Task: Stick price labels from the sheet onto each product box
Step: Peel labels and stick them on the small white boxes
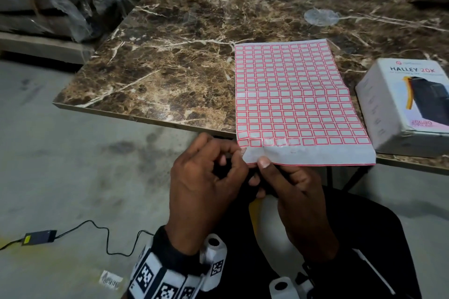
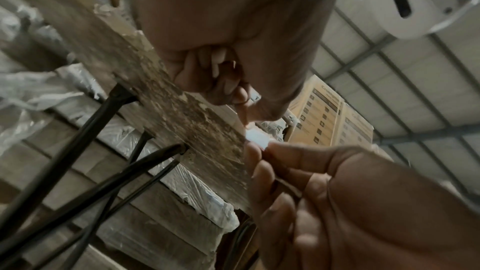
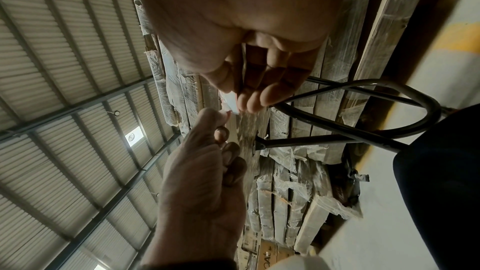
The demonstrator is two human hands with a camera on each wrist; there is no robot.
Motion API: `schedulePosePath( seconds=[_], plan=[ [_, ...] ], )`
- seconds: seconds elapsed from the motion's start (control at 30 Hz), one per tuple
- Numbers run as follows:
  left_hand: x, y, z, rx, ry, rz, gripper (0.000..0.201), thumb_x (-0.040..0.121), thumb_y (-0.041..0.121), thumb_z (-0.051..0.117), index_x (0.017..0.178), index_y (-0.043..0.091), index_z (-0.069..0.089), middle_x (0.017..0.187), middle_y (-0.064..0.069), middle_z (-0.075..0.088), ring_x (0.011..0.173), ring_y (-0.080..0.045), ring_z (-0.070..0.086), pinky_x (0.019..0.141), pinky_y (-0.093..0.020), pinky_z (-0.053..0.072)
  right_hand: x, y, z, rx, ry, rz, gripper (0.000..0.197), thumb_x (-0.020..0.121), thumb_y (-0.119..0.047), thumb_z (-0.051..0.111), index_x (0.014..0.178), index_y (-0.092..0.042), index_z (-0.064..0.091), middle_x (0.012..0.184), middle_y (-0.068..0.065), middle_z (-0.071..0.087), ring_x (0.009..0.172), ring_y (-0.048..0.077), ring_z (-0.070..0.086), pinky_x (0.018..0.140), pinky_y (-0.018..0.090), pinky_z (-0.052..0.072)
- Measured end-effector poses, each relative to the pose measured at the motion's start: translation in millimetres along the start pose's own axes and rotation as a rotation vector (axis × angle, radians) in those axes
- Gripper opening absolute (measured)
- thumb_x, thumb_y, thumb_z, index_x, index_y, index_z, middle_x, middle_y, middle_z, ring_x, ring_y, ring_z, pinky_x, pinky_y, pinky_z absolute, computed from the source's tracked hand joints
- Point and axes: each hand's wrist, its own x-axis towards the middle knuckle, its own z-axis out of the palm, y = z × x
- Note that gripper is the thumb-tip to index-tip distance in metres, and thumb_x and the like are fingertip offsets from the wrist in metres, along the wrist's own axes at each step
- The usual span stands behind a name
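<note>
The label sheet (image 1: 294, 102) lies on the marble table (image 1: 170, 56), near edge overhanging. The right hand (image 1: 296, 201) pinches that edge; the left hand (image 1: 206, 184) pinches what looks like a peeled label. It could curl and stick to a finger.

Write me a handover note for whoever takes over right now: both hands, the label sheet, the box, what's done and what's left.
Left hand: fingers pinch at the near left corner of the label sheet, apparently peeling a label.
Right hand: thumb on top, pinching the sheet's near edge, which overhangs the table.
Product box: on the table, right of the sheet; no label visible on it.
Done: the bottom row is gone from the sheet.
Left: free a label, stick it on the box.
</note>
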Motion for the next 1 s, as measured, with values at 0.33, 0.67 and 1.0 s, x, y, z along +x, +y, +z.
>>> schedulePosePath(
  seconds=[0.33, 0.67, 1.0],
  plan=[
    [4, -2, -7, -0.257, 0.0, -0.199, 0.019, 0.089, 0.013, 0.075, 0.079, 0.029, 0.07, 0.07, 0.008, 0.055, 0.062, -0.007, 0.056, 0.059, -0.01, 0.041, 2, -8, 5, 0.009, -0.008, 0.015, 0.028, 0.094, -0.031, 0.067, 0.091, -0.009, 0.084, 0.073, 0.012, 0.074, 0.062, 0.02, 0.065, 0.058, 0.029, 0.052],
    [2, -10, -17, -0.339, 0.043, -0.263, 0.013, 0.089, 0.017, 0.071, 0.081, 0.027, 0.072, 0.07, 0.003, 0.056, 0.058, -0.006, 0.05, 0.057, -0.016, 0.042, 1, -22, 17, -0.005, 0.016, 0.036, 0.032, 0.09, -0.038, 0.065, 0.083, -0.013, 0.085, 0.068, 0.01, 0.074, 0.057, 0.016, 0.063, 0.057, 0.024, 0.052],
    [5, -1, -26, -0.452, 0.058, -0.371, 0.021, 0.093, 0.002, 0.073, 0.078, 0.017, 0.073, 0.071, -0.014, 0.062, 0.049, -0.001, 0.042, 0.05, -0.012, 0.035, 7, -32, 22, -0.136, 0.043, 0.144, 0.053, 0.082, -0.064, 0.066, 0.078, -0.014, 0.081, 0.072, 0.008, 0.079, 0.057, 0.016, 0.069, 0.051, 0.025, 0.047]
  ],
)
